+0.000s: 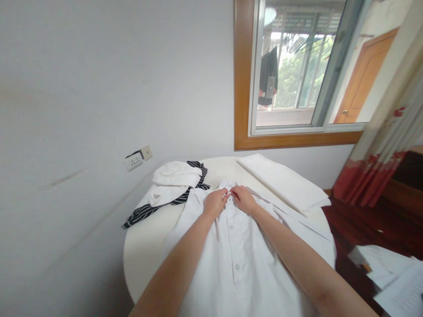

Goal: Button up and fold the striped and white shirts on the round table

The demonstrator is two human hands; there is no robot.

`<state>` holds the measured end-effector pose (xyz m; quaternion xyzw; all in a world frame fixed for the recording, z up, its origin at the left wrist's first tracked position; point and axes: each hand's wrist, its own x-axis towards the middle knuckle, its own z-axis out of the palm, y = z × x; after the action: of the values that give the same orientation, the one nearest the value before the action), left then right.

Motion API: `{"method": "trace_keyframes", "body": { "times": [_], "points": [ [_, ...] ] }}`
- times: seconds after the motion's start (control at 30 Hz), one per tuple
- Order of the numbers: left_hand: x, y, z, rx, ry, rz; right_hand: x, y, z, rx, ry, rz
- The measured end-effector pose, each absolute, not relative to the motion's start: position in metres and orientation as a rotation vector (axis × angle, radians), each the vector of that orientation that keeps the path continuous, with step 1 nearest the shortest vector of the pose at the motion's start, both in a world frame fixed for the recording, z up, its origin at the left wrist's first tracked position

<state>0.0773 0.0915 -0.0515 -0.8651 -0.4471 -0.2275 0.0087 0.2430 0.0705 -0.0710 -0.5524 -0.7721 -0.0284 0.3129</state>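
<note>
A white button-up shirt lies spread over the round table, its collar end away from me and its row of buttons running down the middle. Near the collar, my left hand pinches the shirt's front edge with bent fingers. Close beside it, my right hand grips the opposite side of the placket, fingertips almost meeting the left ones. Whether a button sits between the fingers is too small to make out. Both forearms reach across the shirt's body.
On the round white table, a white garment lies on black-and-white striped cloth at the left. A folded white cloth is at the back right. Beyond are a wall socket, a window and a curtain. Papers lie low at the right.
</note>
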Motion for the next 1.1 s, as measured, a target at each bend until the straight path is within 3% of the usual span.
{"method": "trace_keyframes", "body": {
  "times": [0.37,0.53,0.77,1.1],
  "points": [
    [0.062,0.096,-0.045,-2.463,-1.633,-0.873,0.26,0.074,-0.073,-1.621,-1.592,0.036],
    [0.057,0.096,-0.043,-2.439,-1.489,-0.828,0.264,0.075,-0.075,-1.577,-1.514,0.052],
    [0.067,0.078,-0.037,-3.022,-0.863,-0.893,0.269,0.078,-0.078,-1.524,-1.365,0.05],
    [0.072,0.091,-0.056,-3.24,-1.114,-1.121,0.269,0.08,-0.08,-1.504,-1.38,0.049]
  ]
}}
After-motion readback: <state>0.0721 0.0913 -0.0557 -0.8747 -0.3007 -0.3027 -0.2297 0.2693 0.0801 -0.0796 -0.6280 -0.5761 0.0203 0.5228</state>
